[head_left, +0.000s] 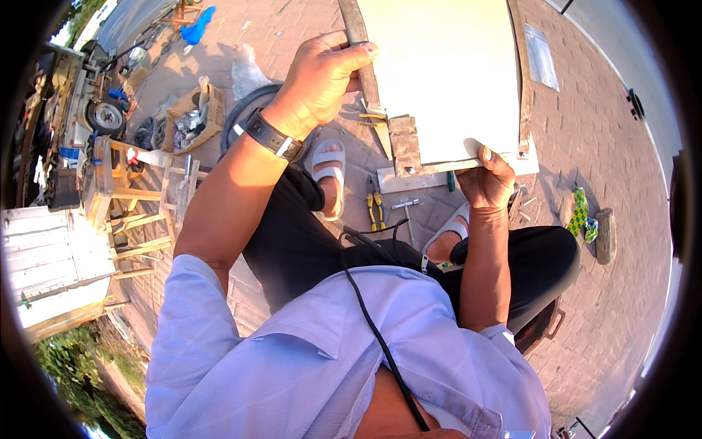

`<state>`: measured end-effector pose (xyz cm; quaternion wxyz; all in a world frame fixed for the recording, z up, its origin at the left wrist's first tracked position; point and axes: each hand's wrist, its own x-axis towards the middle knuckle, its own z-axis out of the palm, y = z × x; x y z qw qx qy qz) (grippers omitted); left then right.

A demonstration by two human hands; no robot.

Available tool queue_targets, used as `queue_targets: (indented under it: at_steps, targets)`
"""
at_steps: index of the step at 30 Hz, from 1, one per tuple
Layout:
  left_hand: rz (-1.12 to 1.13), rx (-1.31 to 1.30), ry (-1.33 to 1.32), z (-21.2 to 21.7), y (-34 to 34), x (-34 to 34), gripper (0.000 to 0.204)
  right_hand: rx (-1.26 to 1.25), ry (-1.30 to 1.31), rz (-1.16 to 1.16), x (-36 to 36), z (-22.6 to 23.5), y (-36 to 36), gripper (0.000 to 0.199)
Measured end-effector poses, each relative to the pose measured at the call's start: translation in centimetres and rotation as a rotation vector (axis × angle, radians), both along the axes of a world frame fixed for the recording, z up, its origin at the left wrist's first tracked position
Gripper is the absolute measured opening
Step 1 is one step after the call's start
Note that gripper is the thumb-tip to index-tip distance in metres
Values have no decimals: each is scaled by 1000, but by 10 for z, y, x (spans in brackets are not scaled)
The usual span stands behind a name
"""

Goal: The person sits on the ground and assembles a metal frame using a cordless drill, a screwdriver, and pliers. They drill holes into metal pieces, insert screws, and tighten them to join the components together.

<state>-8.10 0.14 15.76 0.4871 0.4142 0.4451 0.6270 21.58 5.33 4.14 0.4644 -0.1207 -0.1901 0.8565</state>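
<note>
A pale rectangular panel (446,80) with worn brown edge strips is held up in front of me, glaring in the sun. My left hand (318,80) is closed around its left edge strip, thumb lying over the front. At the lower right, my right hand (488,179) pinches the bottom edge, with the thumb on the near side and the fingers mostly hidden. A short brown bracket piece (404,143) sits at the panel's lower left corner. Below it on the paving lie yellow-and-black pliers (376,211) and a T-handled wrench (406,205).
To the left are a wooden frame stand (131,194), a cardboard box (196,117) of metal parts, and a white tabletop (51,256). A dark round rim (245,110) lies behind my left forearm. On the right, a stone block (605,235) sits by a green-yellow wrapper (579,211).
</note>
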Motion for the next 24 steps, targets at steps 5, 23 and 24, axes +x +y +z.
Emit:
queue_targets:
  at_steps: [5, 23, 24]
  targets:
    - [8, -9, 48, -5, 2, -6, 27, -23, 25, 33, -2, -6, 0, 52]
    - [-61, -52, -76, -9, 25, 19, 24, 4, 83, 15, 12, -9, 15, 29]
    - [-47, -63, -56, -10, 25, 20, 24, 7, 92, 33, 12, -8, 15, 30]
